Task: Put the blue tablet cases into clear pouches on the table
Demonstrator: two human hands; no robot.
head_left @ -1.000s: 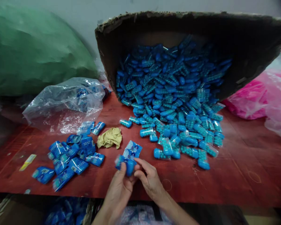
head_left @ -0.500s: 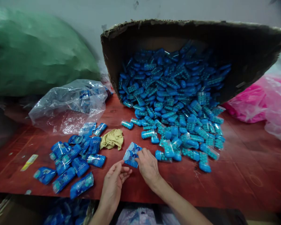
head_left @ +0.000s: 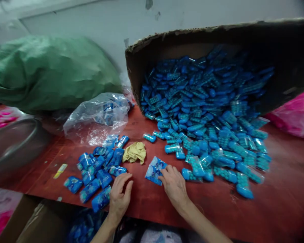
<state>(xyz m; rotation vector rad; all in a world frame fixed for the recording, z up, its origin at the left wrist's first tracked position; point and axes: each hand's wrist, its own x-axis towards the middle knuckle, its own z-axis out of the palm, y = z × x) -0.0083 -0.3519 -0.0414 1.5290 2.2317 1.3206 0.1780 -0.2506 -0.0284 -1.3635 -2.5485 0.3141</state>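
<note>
My right hand (head_left: 175, 186) has its fingertips closed on the right edge of a flat blue printed sleeve (head_left: 155, 170), which lies on the red table. My left hand (head_left: 120, 195) is beside the wrapped packs, its fingers curved and the thumb apart, with nothing visible in it. Left of that hand lies a group of small blue printed packs (head_left: 90, 189), some showing turquoise balls through clear ends. A crumpled yellowish cloth (head_left: 134, 152) sits between this group and the sleeve. To the right spreads a heap of blue-capped clear containers of turquoise balls (head_left: 197, 166).
A large cardboard box (head_left: 133, 72) lies tipped toward me, spilling the containers. A clear plastic bag (head_left: 96, 118), a green sack (head_left: 53, 74) and a grey basin (head_left: 38, 131) stand at the left. Pink bagged goods (head_left: 296, 114) are at the right. The table's front edge runs below my hands.
My left hand has moved left, away from the sleeve to the wrapped packs. My right hand stays on the sleeve. The view has turned left, bringing in the basin.
</note>
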